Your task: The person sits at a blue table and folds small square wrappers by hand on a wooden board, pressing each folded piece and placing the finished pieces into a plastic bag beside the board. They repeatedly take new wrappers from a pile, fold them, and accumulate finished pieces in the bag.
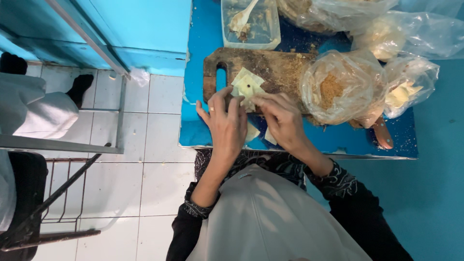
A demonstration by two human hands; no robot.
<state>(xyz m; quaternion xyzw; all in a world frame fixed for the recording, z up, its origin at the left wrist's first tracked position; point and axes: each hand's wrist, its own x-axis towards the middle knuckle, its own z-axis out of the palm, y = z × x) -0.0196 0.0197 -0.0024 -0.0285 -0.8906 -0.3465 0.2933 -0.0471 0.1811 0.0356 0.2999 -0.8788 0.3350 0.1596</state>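
Folding the pale dough sheet [247, 86] on the wooden board [270, 67], both hands pinch its near edge: left hand [226, 126], right hand [282, 121]. Best to press softly and keep the corners lined up.

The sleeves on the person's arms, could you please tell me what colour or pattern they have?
Black sleeves with a fine white pattern near the cuffs, seen in the head view.

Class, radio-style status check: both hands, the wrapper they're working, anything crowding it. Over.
Left hand and right hand both pinching the pale dough wrapper on the wooden cutting board. Bag of brown filling close beside the right hand.
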